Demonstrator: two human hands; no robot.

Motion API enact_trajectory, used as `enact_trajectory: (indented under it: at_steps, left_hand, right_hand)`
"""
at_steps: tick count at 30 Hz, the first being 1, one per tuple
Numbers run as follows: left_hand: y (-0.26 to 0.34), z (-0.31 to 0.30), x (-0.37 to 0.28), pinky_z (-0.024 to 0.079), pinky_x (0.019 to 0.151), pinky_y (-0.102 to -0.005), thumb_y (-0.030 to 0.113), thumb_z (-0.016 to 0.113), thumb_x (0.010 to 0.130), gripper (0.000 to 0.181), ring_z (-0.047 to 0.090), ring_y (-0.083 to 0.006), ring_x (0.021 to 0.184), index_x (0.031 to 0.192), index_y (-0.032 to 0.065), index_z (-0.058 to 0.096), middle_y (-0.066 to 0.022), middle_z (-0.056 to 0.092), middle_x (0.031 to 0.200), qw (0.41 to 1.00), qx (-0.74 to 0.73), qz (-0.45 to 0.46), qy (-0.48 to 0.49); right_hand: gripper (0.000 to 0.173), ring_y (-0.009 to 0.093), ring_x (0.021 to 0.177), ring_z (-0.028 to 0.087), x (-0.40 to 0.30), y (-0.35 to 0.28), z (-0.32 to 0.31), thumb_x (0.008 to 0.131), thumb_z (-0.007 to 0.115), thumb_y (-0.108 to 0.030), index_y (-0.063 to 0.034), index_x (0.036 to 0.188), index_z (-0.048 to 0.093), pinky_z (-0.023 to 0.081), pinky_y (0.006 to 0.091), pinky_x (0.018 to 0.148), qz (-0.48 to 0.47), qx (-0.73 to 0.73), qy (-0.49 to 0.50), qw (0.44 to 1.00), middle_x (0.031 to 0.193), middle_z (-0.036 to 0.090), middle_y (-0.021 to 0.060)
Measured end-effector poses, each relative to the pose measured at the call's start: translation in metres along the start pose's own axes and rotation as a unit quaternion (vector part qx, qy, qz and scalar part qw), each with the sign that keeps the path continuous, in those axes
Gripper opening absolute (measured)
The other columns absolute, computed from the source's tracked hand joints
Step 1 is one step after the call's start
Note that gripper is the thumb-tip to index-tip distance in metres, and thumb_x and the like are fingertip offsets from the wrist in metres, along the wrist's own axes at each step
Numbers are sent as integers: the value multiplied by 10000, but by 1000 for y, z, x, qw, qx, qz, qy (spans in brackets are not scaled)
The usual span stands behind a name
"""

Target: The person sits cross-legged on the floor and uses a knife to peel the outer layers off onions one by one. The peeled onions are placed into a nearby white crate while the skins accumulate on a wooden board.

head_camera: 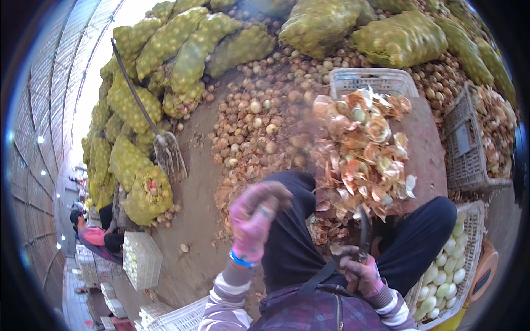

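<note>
My left hand (256,219), in a pink and dark work glove with a blue band at the wrist, is raised left of my knee with its fingers curled; whether anything is inside cannot be seen. My right hand (358,269), gloved alike, grips a knife (365,233) low between my knees, its dark blade pointing away from me. Beyond the blade, a heap of onion skins (368,153) lies on a reddish board (426,153). Loose unpeeled onions (248,120) spread over the floor left of the board.
Peeled onions (441,277) fill a crate at my right. A skin-filled crate (463,145) and a white crate (374,76) flank the board. Mesh onion sacks (323,25) are piled beyond. A fork (169,153) leans at left; a person (99,240) sits beside a crate of onions (143,260).
</note>
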State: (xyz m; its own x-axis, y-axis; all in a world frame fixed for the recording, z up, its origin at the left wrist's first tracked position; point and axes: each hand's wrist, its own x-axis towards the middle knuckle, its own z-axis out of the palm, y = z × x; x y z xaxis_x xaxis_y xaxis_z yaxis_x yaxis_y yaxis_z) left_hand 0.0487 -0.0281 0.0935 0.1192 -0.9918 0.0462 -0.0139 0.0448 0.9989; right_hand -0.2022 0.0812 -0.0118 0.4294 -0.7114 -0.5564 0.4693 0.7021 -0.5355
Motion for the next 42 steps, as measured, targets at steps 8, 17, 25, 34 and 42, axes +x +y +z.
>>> enact_trajectory:
  at_steps: [8,17,25,34,42]
  left_hand:
    - [-98,-89,128,538,763,-234,49,591,934,194,671,-114,869,1114,6,648,-63,702,1000,992,69,-58,92]
    - [-236,-103,239,465,983,-429,376,629,840,412,616,-344,1114,1141,98,673,-157,664,1173,815,533,-126,-191]
    - [-303,-81,299,482,967,-465,336,676,797,569,603,-372,1128,1282,72,540,-194,622,1201,709,641,-116,-270]
    - [-323,-20,402,447,1030,-441,128,657,779,651,562,-349,1201,1393,52,455,-183,513,1362,667,684,-8,-295]
    - [-361,2,478,386,1103,-468,179,708,765,805,433,-367,1355,1495,128,373,-204,326,1534,630,741,51,-227]
  right_hand:
    - [333,128,663,606,6,-24,7,824,698,-57,48,1137,651,494,237,629,139,-76,-13,987,872,702,112]
    - [314,199,577,654,42,-69,16,741,749,-40,44,1027,650,505,269,486,72,-30,133,988,800,700,159]
    - [242,98,679,570,58,-104,-8,874,614,-80,5,1100,607,447,213,582,93,-199,233,947,848,644,75]
    - [210,133,668,575,68,-102,-54,848,637,-54,33,1039,634,462,238,558,103,-217,267,933,870,641,104]
    - [224,110,678,590,76,-115,-48,849,677,-88,6,1048,631,464,223,593,157,-270,298,902,853,654,76]
